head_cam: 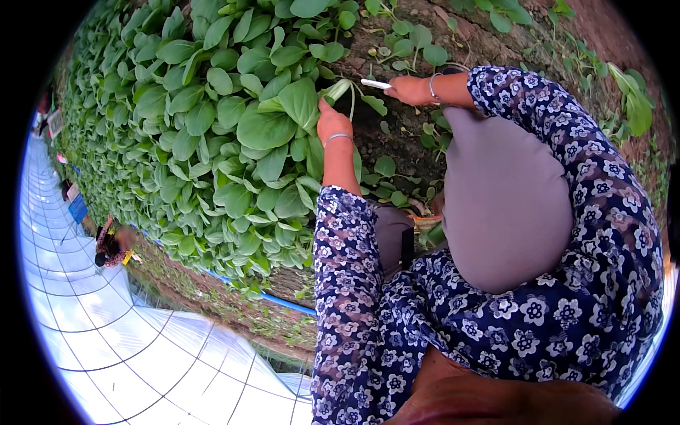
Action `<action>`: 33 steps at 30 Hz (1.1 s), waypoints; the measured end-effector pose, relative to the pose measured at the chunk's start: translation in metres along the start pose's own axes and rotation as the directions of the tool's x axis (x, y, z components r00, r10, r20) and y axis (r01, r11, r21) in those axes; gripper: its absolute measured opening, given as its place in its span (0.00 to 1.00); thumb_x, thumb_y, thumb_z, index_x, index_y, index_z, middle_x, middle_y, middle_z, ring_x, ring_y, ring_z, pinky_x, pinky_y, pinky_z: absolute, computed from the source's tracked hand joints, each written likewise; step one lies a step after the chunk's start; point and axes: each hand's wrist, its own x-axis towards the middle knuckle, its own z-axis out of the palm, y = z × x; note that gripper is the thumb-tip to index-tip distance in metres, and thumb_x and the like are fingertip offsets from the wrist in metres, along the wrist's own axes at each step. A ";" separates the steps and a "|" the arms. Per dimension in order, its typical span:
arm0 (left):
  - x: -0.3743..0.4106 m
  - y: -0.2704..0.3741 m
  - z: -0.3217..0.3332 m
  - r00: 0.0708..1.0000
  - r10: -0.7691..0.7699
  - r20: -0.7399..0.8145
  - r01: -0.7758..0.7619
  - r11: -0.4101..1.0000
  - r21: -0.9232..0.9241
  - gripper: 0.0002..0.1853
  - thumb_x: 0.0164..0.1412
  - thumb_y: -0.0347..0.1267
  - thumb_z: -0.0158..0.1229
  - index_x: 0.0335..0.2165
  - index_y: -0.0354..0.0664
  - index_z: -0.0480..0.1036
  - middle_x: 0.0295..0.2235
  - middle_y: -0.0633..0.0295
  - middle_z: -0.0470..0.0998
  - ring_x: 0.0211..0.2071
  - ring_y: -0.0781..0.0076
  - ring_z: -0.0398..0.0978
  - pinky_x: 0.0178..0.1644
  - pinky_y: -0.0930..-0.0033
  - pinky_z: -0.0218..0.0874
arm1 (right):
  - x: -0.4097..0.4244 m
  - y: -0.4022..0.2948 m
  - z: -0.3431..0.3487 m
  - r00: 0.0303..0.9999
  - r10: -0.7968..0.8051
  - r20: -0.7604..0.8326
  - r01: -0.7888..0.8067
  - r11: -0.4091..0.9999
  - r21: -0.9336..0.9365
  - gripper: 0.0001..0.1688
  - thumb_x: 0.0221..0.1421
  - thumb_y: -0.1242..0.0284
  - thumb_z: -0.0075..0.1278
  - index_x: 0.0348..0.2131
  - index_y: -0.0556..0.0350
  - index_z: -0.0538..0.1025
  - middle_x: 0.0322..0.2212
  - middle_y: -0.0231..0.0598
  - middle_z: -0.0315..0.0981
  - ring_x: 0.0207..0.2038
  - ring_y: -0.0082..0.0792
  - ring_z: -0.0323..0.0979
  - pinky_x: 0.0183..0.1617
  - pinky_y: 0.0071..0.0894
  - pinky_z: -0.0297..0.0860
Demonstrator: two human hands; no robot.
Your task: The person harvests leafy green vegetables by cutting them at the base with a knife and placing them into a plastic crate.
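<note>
My left hand grips a leafy green like bok choy, its pale stem end pointing toward my right hand. Broad green leaves spread out to the left of that hand. In my right hand is a slim white tool, perhaps a small knife; its exact kind cannot be made out. The tool's tip points at the stem, with a small gap between them. Bare dark soil and a few small seedlings lie below the two hands.
A dense bed of leafy greens fills the left. A loose plant lies at far right. A blue pipe runs along the bed's edge. Another person is far off near the plastic greenhouse wall.
</note>
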 end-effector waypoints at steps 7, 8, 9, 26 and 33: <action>-0.001 -0.006 0.007 0.994 0.023 -0.109 -0.035 0.993 -0.112 0.25 0.48 0.27 0.44 0.48 0.39 0.56 0.30 0.40 0.72 0.33 0.44 0.70 0.39 0.55 0.61 | -0.001 -0.043 -0.024 0.996 0.082 -0.029 -0.085 0.992 -0.097 0.23 0.53 0.60 0.37 0.33 0.62 0.72 0.24 0.47 0.71 0.27 0.47 0.70 0.34 0.45 0.64; -0.004 0.016 0.017 0.981 0.150 -0.120 -0.162 0.982 -0.096 0.24 0.47 0.27 0.44 0.47 0.38 0.57 0.31 0.41 0.72 0.33 0.46 0.71 0.38 0.55 0.61 | -0.008 -0.019 -0.028 0.977 0.211 -0.030 -0.209 0.975 0.077 0.23 0.52 0.60 0.37 0.30 0.62 0.73 0.21 0.47 0.71 0.25 0.45 0.70 0.30 0.44 0.65; -0.001 -0.036 0.027 0.963 0.146 -0.225 -0.178 0.975 -0.132 0.25 0.48 0.26 0.45 0.48 0.41 0.55 0.30 0.42 0.73 0.29 0.46 0.72 0.34 0.56 0.63 | -0.018 -0.064 -0.030 0.979 0.174 0.103 -0.186 0.975 0.118 0.23 0.52 0.60 0.36 0.26 0.64 0.72 0.19 0.46 0.70 0.20 0.44 0.70 0.23 0.43 0.65; -0.055 -0.012 0.013 0.985 0.126 -0.119 -0.173 0.724 -0.668 0.23 0.49 0.20 0.38 0.47 0.32 0.58 0.42 0.47 0.66 0.39 0.58 0.70 0.44 0.65 0.59 | -0.048 -0.084 -0.042 0.991 -0.095 -0.093 0.133 0.786 0.603 0.25 0.46 0.53 0.48 0.35 0.53 0.66 0.17 0.32 0.62 0.12 0.23 0.57 0.14 0.24 0.54; -0.072 0.056 -0.001 0.904 0.419 -0.082 -0.334 0.575 -0.747 0.25 0.52 0.20 0.39 0.51 0.37 0.52 0.40 0.52 0.68 0.45 0.66 0.66 0.44 0.69 0.60 | -0.104 -0.050 -0.076 0.985 -0.168 -0.030 0.128 0.606 0.785 0.22 0.45 0.70 0.51 0.41 0.57 0.66 0.21 0.30 0.66 0.14 0.17 0.58 0.11 0.15 0.50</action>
